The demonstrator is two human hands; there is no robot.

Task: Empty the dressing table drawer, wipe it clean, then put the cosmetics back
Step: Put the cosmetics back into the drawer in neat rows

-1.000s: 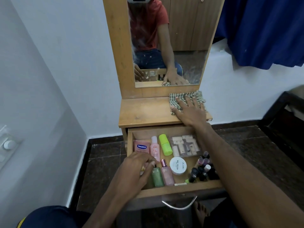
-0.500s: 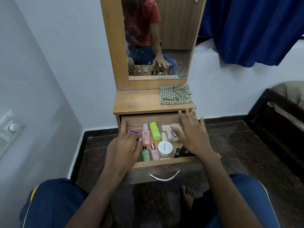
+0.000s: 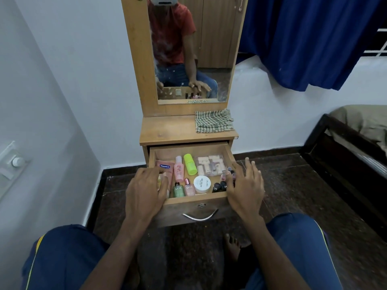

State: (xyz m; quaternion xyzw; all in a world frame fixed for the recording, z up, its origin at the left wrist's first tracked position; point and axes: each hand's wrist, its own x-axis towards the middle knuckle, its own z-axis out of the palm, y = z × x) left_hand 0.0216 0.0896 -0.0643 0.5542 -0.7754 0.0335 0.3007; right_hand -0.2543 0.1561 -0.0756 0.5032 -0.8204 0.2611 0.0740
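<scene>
The wooden drawer point(image 3: 196, 200) of the dressing table is pulled out and holds cosmetics. Inside lie a Vaseline tube point(image 3: 166, 166), a pink bottle point(image 3: 178, 169), a lime green bottle point(image 3: 190, 164), a clear compartment box point(image 3: 211, 165), a white round jar point(image 3: 202, 184), two small green and pink bottles point(image 3: 183, 189) and several dark nail polish bottles point(image 3: 219, 185). My left hand point(image 3: 146, 189) curls over a pale yellow container point(image 3: 159, 182) at the drawer's front left. My right hand point(image 3: 245, 185) hovers with spread fingers at the right side, its thumb by the nail polish.
A checked cloth point(image 3: 213, 121) lies folded on the right of the dressing table top point(image 3: 167, 130), below the mirror point(image 3: 192, 49). A dark bed frame point(image 3: 343, 155) stands at the right, a blue curtain point(image 3: 303, 38) hangs above. A white wall is close on the left.
My right hand left the checked cloth on the table top and came down to the drawer's right side. The left hand stayed at the front left corner. The camera pulled back.
</scene>
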